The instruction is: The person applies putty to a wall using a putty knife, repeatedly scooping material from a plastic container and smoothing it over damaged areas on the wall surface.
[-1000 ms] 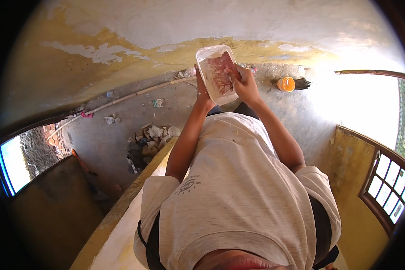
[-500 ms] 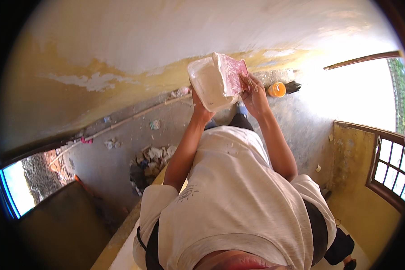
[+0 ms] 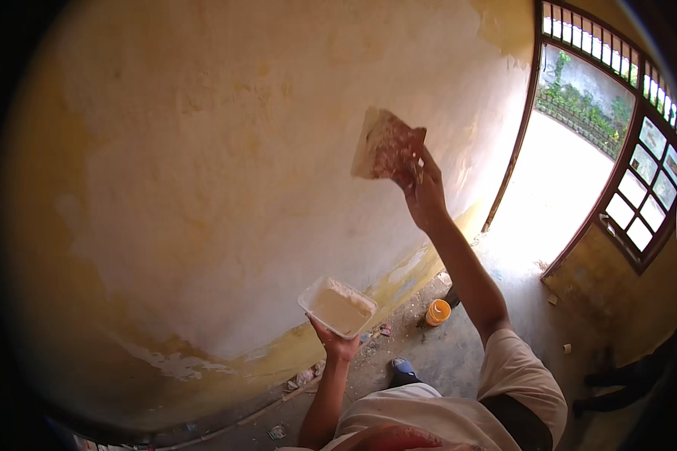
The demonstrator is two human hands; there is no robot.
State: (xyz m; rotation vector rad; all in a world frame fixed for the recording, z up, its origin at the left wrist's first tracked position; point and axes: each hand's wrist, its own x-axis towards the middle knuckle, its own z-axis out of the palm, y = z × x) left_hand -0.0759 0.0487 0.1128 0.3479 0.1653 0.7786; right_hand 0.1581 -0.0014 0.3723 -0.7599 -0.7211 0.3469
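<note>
My left hand (image 3: 340, 345) grips a clear rectangular plastic tub (image 3: 371, 305) from below, low in front of the wall. Pale, creamy filler paste (image 3: 337, 310) lies inside it. Raised up and to the right, my right hand (image 3: 426, 194) is closed on the edge of a flat reddish putty spreader (image 3: 396, 149), which is smeared with the paste. The spreader's far edge is at the patchy yellow-and-white wall (image 3: 203, 188); whether it touches the surface I cannot tell.
An orange bucket (image 3: 438, 312) stands on the grey floor near the wall's foot. Debris (image 3: 305, 376) lies along the wall base. To the right are a bright open doorway (image 3: 557, 180) and a paned window (image 3: 647, 188). Another person's dark-clothed legs (image 3: 628, 383) show at lower right.
My right hand has lifted the spreader out of the tub and up to the wall. The tub in my left hand now sits lower in view, and the view has tilted up toward the wall.
</note>
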